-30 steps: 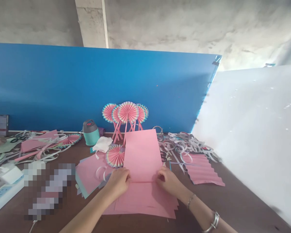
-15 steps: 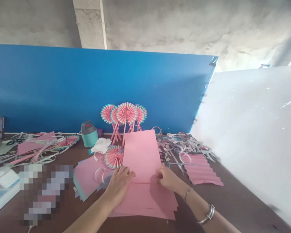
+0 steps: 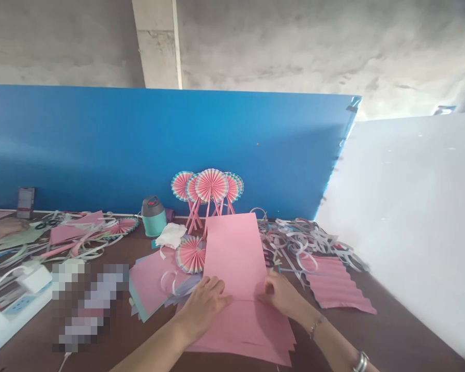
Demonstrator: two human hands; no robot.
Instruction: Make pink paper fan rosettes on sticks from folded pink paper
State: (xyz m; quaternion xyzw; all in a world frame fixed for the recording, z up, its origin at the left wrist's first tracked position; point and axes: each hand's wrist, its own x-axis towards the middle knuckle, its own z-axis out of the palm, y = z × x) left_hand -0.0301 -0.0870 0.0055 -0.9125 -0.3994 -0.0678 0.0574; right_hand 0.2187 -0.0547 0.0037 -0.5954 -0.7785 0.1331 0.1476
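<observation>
A pink paper sheet (image 3: 234,253) stands up from a stack of pink paper (image 3: 244,336), with a fold line across its lower part. My left hand (image 3: 207,305) grips its left edge near the fold, fingers curled behind and thumb along the front. At the right edge, my right hand (image 3: 281,294) pinches the same sheet between thumb and bent fingers. Just left of the sheet lies a round pleated paper fan (image 3: 191,256). Right of my hands rests a pleated pink sheet (image 3: 339,284). The paper's lower edge behind my fingers is hidden.
Finished paper fans (image 3: 212,185) stand at the back by the blue partition (image 3: 101,139). Paper strips (image 3: 306,235) pile up at right. A teal container (image 3: 154,223), coloured sheets (image 3: 151,281) and a power strip (image 3: 19,320) are at left. Another person's hand (image 3: 3,230) shows far left.
The view has shifted, so everything sits slightly further right and lower. Both hands keep their hold on the pink sheet. Another person's hand shows more at the far left.
</observation>
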